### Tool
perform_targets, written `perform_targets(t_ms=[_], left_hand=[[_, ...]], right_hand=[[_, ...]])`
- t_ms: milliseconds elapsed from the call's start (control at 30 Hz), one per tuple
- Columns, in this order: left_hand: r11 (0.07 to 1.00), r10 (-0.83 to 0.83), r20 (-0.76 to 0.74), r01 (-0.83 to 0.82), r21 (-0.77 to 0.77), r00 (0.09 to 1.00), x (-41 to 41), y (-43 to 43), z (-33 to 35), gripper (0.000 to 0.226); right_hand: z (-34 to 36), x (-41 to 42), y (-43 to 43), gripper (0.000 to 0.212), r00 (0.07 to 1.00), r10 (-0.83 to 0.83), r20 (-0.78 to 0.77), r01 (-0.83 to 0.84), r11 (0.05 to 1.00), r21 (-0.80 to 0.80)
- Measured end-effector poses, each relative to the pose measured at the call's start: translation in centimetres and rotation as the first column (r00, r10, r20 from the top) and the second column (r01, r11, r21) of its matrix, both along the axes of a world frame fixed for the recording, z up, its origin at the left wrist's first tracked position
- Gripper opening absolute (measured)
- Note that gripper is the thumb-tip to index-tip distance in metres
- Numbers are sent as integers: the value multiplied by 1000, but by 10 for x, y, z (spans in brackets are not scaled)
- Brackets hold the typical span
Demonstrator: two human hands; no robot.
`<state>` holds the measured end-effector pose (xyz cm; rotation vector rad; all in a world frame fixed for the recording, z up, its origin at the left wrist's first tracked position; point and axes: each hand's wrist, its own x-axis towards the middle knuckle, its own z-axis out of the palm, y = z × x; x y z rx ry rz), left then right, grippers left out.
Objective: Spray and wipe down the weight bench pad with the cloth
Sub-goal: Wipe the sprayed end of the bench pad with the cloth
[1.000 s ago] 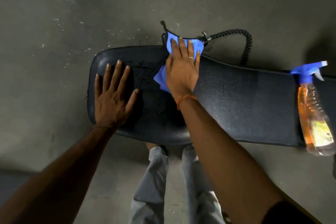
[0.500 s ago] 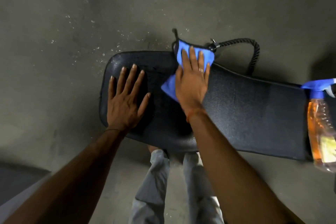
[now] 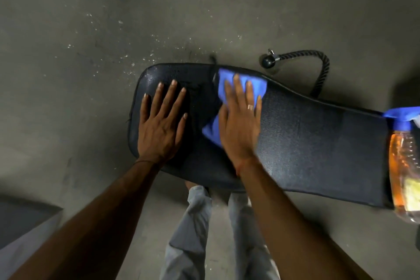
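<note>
Presses blue cloth (image 3: 223,79) flat under right grip (image 3: 241,120), fingers straight, at far edge of bench pad (image 3: 318,143). Braces left grip (image 3: 161,125), open-palmed, just beside on the rounded end. Faces most of the pad stretching rightward, nearer the right grip, toward the spray bottle (image 3: 403,166).

We can read no text anywhere: the yellow label (image 3: 412,194) on the clear, orange-filled plastic spray bottle (image 3: 402,161) is too blurred.
</note>
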<state>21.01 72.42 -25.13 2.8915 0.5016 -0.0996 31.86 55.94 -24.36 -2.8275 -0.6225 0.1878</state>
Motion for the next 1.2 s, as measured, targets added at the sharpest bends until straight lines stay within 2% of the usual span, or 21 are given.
perform_targets(t_ms=[67, 133, 267, 367, 467, 600, 700, 767, 867, 933, 1000, 1067, 1133, 1200], left_hand=[[1000, -2, 8, 2, 8, 1000, 0, -1, -1, 59], [1000, -5, 10, 4, 19, 1000, 0, -1, -1, 58], [1000, -25, 10, 25, 15, 1000, -1, 1, 1, 63], [1000, -23, 34, 23, -19, 999, -3, 1, 3, 64], [999, -17, 37, 18, -29, 999, -3, 1, 3, 62], [999, -25, 39, 26, -34, 999, -4, 2, 2, 62], [998, -48, 46, 50, -34, 998, -5, 6, 1, 65], [999, 5, 47, -3, -54, 999, -11, 15, 0, 63], [996, 51, 59, -47, -75, 997, -20, 24, -1, 59], [996, 59, 69, -54, -75, 996, -21, 23, -3, 58], [994, 85, 71, -79, -81, 994, -20, 20, -4, 57], [993, 89, 72, -83, -86, 993, -21, 21, -3, 57], [993, 85, 93, -77, -84, 992, -22, 21, -3, 57], [994, 88, 108, -80, -78, 990, -22, 20, -3, 56]], right_hand=[[-3, 35, 32, 56, 992, -120, -40, 121, 992, 25], [-4, 35, 45, 57, 994, -105, -30, 106, 994, 5], [3, -62, 1, 64, 968, 251, -6, -250, 964, -90], [9, -127, -60, 72, 935, 352, -32, -352, 922, -164], [7, -99, -70, 64, 959, 282, -33, -284, 944, -170], [4, -19, 5, 56, 999, -15, -30, 15, 1000, -3], [1, 0, 44, 59, 998, -60, -21, 60, 998, -3], [-1, -29, 39, 59, 999, 37, 14, -37, 999, -6], [5, -100, -2, 64, 956, 293, -20, -293, 953, -72], [6, -113, -37, 65, 939, 343, -23, -343, 932, -113], [6, -88, -57, 64, 975, 221, -13, -220, 963, -153], [5, -46, -52, 61, 999, 7, -33, -10, 996, -93], [5, -2, -22, 60, 983, -163, -78, 163, 987, -9], [2, 31, 21, 61, 973, -211, -95, 215, 976, 35]])
